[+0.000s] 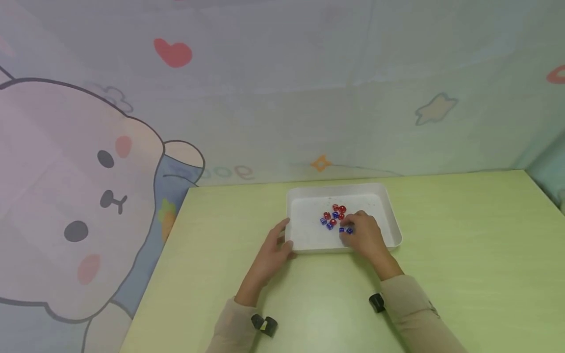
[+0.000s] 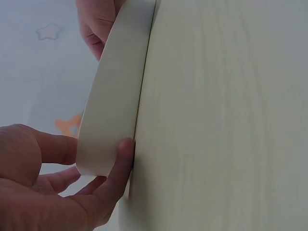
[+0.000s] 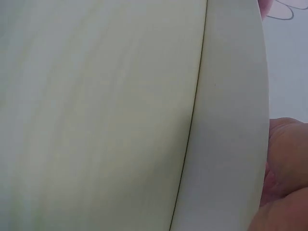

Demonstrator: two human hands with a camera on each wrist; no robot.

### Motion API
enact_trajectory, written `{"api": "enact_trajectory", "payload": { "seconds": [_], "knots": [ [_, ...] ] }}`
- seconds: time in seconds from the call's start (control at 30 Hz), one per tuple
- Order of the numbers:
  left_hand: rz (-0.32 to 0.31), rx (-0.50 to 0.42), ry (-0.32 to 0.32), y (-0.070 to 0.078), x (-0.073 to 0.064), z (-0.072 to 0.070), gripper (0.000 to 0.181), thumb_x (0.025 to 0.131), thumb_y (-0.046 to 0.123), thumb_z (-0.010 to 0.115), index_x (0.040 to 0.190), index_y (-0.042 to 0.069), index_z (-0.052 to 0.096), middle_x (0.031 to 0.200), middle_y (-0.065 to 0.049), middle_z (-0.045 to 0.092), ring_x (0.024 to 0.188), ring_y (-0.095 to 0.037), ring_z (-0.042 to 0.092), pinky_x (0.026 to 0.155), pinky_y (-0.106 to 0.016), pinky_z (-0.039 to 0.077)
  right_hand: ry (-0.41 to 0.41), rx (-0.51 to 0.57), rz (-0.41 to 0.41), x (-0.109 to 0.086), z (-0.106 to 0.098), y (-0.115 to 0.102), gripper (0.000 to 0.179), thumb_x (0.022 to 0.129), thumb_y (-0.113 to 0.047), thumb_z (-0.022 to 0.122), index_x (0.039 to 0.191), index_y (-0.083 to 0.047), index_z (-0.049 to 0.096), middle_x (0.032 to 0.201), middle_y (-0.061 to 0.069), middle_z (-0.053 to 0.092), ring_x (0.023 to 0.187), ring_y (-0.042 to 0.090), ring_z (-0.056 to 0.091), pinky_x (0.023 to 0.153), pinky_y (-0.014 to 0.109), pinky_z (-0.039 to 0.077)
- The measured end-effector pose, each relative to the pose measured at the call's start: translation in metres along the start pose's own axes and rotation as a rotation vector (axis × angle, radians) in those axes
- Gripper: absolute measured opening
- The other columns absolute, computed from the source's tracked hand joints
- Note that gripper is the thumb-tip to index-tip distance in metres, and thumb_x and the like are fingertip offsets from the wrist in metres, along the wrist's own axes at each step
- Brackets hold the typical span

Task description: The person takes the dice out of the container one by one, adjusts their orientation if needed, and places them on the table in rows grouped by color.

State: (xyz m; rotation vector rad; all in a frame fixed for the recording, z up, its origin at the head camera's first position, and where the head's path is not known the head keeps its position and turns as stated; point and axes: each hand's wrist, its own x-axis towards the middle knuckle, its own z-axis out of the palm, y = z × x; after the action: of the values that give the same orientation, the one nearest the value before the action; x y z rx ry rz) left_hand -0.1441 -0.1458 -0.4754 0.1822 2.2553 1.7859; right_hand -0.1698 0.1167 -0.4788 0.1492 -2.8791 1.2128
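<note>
A white tray (image 1: pixel 309 240) lies on the table, with several red dice (image 1: pixel 342 209) and blue dice (image 1: pixel 323 221) grouped near its middle. At the tray's left end, my left hand (image 1: pixel 272 252) holds the front corner; in the left wrist view, its thumb and fingers (image 2: pixel 126 154) bend around that corner. My right hand (image 1: pixel 365 235) reaches over the front rim into the tray. Two blue dice (image 1: pixel 349 231) show in the gap between its thumb and forefinger. In the right wrist view, the tray wall (image 3: pixel 226 120) hides the fingertips.
The tray stands near the back edge of the light green table (image 1: pixel 212 274). Behind it hangs a printed curtain (image 1: pixel 282 98) with a large cartoon animal on the left. Black wrist straps (image 1: pixel 376 302) show at both sleeves.
</note>
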Motion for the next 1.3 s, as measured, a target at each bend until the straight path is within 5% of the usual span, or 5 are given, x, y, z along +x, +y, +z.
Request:
{"api": "enact_trajectory", "payload": {
  "seconds": [0.37, 0.93, 1.3],
  "knots": [
    [0.029, -0.043, 0.009, -0.011, 0.004, -0.002, 0.065, 0.107, -0.002, 0.052, 0.167, 0.01, 0.03, 0.171, -0.02, 0.028, 0.144, -0.048, 0.046, 0.098, -0.045, 0.064, -0.01, -0.008, 0.035, 0.005, -0.001, 0.003, 0.02, 0.088, -0.004, 0.077, 0.107, 0.002, 0.076, 0.115, 0.024, 0.066, 0.112, 0.045, 0.061, 0.103, 0.06, 0.052],
    [0.023, -0.099, -0.026, -0.011, 0.004, -0.005, 0.066, 0.107, -0.001, 0.056, 0.167, 0.01, 0.03, 0.16, -0.028, 0.039, 0.147, -0.048, 0.044, 0.101, -0.045, 0.063, -0.026, 0.05, 0.028, -0.003, -0.007, 0.002, 0.015, 0.093, -0.007, 0.073, 0.106, 0.001, 0.074, 0.113, 0.022, 0.066, 0.108, 0.04, 0.062, 0.1, 0.059, 0.053],
    [0.019, -0.097, -0.01, -0.01, 0.002, -0.005, 0.065, 0.107, -0.002, 0.055, 0.166, 0.008, 0.03, 0.162, -0.028, 0.037, 0.147, -0.049, 0.044, 0.101, -0.046, 0.063, -0.009, 0.156, -0.087, -0.022, -0.007, -0.022, 0.013, 0.093, -0.008, 0.079, 0.104, -0.004, 0.076, 0.121, 0.02, 0.071, 0.122, 0.044, 0.062, 0.108, 0.063, 0.05]
  ]
}}
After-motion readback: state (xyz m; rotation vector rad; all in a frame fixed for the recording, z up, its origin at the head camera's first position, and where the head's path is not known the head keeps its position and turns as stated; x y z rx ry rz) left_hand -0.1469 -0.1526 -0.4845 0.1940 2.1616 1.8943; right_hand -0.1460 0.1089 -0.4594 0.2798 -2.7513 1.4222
